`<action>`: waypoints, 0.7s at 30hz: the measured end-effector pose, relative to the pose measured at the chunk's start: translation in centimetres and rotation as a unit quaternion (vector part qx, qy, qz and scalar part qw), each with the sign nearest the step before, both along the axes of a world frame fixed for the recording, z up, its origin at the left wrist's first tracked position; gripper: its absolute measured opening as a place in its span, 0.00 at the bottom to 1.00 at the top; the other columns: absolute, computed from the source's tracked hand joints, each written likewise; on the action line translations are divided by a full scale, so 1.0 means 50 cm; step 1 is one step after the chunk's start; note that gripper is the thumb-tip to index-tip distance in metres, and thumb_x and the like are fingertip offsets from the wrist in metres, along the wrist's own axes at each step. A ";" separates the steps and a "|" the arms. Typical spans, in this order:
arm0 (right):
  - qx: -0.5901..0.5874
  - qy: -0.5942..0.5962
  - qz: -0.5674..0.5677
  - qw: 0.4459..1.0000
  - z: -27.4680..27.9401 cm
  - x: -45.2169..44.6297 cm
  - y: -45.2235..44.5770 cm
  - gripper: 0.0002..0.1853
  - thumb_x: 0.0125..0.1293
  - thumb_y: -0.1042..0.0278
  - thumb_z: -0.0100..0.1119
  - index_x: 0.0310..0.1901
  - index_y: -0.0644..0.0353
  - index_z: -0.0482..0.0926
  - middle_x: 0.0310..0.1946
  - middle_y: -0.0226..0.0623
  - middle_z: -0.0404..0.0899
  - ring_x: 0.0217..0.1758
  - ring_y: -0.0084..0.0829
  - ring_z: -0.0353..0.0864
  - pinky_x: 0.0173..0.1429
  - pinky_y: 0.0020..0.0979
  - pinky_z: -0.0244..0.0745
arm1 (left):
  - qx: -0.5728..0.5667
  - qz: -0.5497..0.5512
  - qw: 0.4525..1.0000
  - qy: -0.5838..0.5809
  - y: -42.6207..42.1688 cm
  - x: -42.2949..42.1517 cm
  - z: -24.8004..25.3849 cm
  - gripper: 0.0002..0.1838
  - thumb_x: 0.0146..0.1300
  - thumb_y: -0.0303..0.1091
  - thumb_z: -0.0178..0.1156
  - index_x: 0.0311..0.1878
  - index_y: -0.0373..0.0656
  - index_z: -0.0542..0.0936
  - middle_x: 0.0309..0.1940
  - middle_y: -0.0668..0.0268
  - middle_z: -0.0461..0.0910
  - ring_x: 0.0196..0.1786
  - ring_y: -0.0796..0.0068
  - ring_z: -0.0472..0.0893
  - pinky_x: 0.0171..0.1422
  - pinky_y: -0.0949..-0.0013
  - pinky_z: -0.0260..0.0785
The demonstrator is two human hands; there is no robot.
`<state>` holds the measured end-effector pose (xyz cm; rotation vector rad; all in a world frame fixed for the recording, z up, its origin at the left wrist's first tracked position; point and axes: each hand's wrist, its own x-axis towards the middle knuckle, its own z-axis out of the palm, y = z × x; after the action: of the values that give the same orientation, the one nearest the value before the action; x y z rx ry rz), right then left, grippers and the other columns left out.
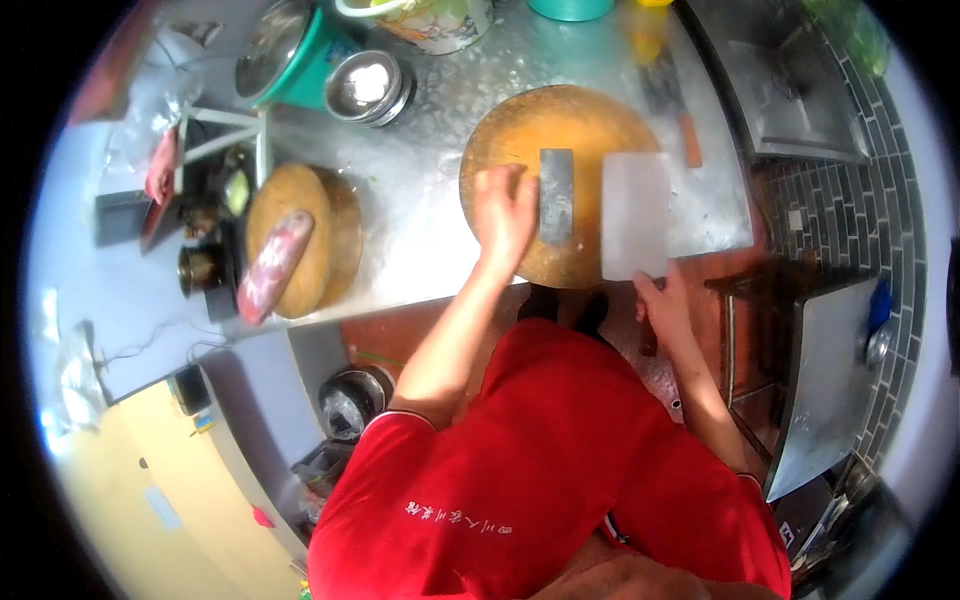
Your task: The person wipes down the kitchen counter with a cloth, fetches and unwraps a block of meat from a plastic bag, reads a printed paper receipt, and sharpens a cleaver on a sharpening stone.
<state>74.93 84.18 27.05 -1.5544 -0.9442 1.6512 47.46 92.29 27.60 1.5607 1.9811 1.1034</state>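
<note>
My right hand (664,300) grips the handle of a cleaver (635,215). Its broad rectangular blade is held over the right side of a round wooden chopping board (500,115). A grey whetstone (556,198) lies lengthwise on the board, left of the blade and apart from it. On the board's left side, my left hand (505,215) rests with fingers apart, close against the stone's left edge. Whether it touches the stone I cannot tell. Nothing shows in that hand.
On the left, a piece of meat (277,265) lies across a second thick wooden board (325,225). Stacked metal bowls (365,88), a green tub (305,65) and a patterned bucket (445,25) stand at the back of the metal table (405,200). A sink (785,90) is at the right.
</note>
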 end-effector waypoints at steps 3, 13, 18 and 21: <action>-0.041 0.032 0.051 0.997 0.002 -0.049 0.026 0.14 0.74 0.69 0.61 0.57 0.62 0.74 0.26 0.29 0.73 0.20 0.21 0.70 0.23 0.27 0.69 | 0.094 -0.074 0.992 0.045 0.022 0.013 0.032 0.07 0.68 0.28 0.64 0.46 0.37 0.82 0.44 0.54 0.81 0.49 0.53 0.82 0.57 0.54 0.76; -0.091 -0.010 0.093 0.991 -0.042 -0.062 -0.014 0.21 0.72 0.68 0.65 0.62 0.64 0.72 0.24 0.33 0.76 0.20 0.25 0.73 0.24 0.31 0.69 | 0.154 -0.601 0.770 0.148 0.044 0.173 -0.079 0.15 0.66 0.41 0.66 0.24 0.48 0.79 0.28 0.67 0.76 0.41 0.63 0.76 0.53 0.60 0.67; -0.075 -0.054 0.121 0.988 -0.031 -0.062 -0.007 0.23 0.71 0.70 0.66 0.64 0.64 0.71 0.28 0.36 0.78 0.24 0.27 0.76 0.28 0.32 0.71 | 0.117 -0.590 0.782 0.165 0.020 0.182 -0.085 0.14 0.64 0.45 0.67 0.26 0.51 0.81 0.28 0.69 0.77 0.42 0.67 0.76 0.55 0.60 0.66; -0.109 -0.104 0.158 0.976 -0.001 -0.103 0.140 0.26 0.69 0.73 0.66 0.67 0.63 0.71 0.42 0.41 0.83 0.38 0.29 0.82 0.43 0.35 0.80 | 0.178 -0.576 0.765 0.227 0.175 0.130 -0.120 0.09 0.65 0.44 0.63 0.33 0.52 0.85 0.31 0.68 0.80 0.44 0.61 0.76 0.53 0.57 0.65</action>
<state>69.77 91.19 26.99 -1.8273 -1.2050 1.8901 53.97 101.04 21.59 2.8015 0.5668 0.5530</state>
